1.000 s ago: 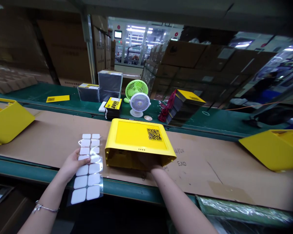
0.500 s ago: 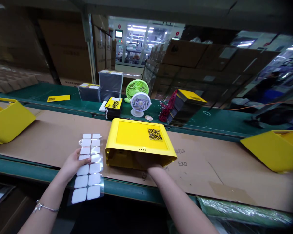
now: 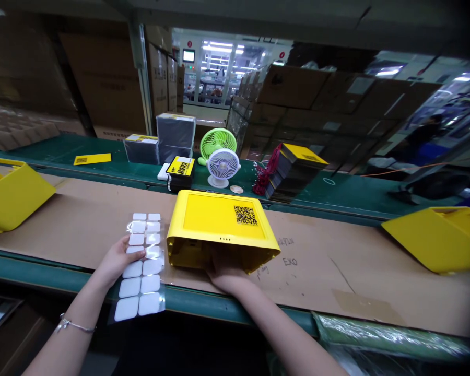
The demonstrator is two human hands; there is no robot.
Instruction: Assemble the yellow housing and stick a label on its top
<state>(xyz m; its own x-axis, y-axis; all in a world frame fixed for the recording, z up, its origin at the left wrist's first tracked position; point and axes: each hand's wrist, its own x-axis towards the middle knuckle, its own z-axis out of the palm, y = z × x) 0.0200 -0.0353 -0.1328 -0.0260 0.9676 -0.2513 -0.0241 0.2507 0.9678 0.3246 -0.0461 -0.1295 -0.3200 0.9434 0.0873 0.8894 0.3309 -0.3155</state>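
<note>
My left hand [image 3: 119, 259] pinches the left edge of a clear sheet of white stickers [image 3: 132, 287], thumb on top. The sheet hangs over the bench's front edge. Beside it on the cardboard lies a yellow housing [image 3: 207, 215] with a QR code on its upper face and its open side toward me. Into that opening reaches my right hand [image 3: 224, 269]; the back of the hand and wrist show, while its fingers are hidden inside the housing.
Other yellow housings stand at the left [image 3: 18, 196] and right [image 3: 434, 240]. Behind are a white fan [image 3: 223, 164], a green fan [image 3: 213, 140], a card stack [image 3: 297, 169], boxed packs [image 3: 176, 137] and a yellow card [image 3: 93, 159].
My right hand has shifted left inside the housing, and more of its back shows. My left hand still holds the sticker sheet. The whole view has moved slightly.
</note>
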